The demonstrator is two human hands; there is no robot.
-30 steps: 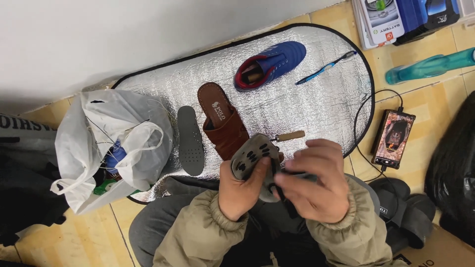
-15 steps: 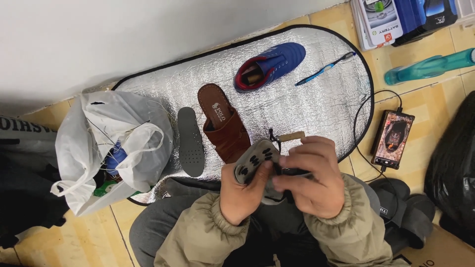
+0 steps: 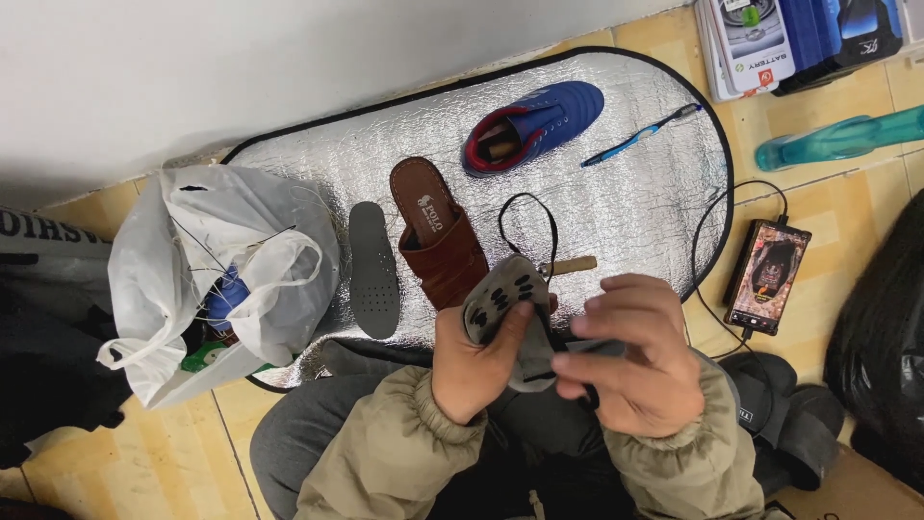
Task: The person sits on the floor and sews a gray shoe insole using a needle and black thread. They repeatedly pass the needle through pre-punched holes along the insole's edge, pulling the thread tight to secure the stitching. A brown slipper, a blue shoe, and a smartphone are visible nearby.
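Left hand [image 3: 476, 361] is clamped around a grey shoe [image 3: 510, 313], sole up over the lap; right hand [image 3: 630, 361] pinches closed on what looks like its upper edge, partly hidden. The shoe seems light and bendy, best held at mid-sole. A black lace [image 3: 527, 207] loops toward the brown sandal [image 3: 438, 236] and blue shoe [image 3: 534, 123] on the mat [image 3: 626, 202]

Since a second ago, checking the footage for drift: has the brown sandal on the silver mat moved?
No. The brown sandal lies in the same spot on the silver mat, beside the grey insole, as before.
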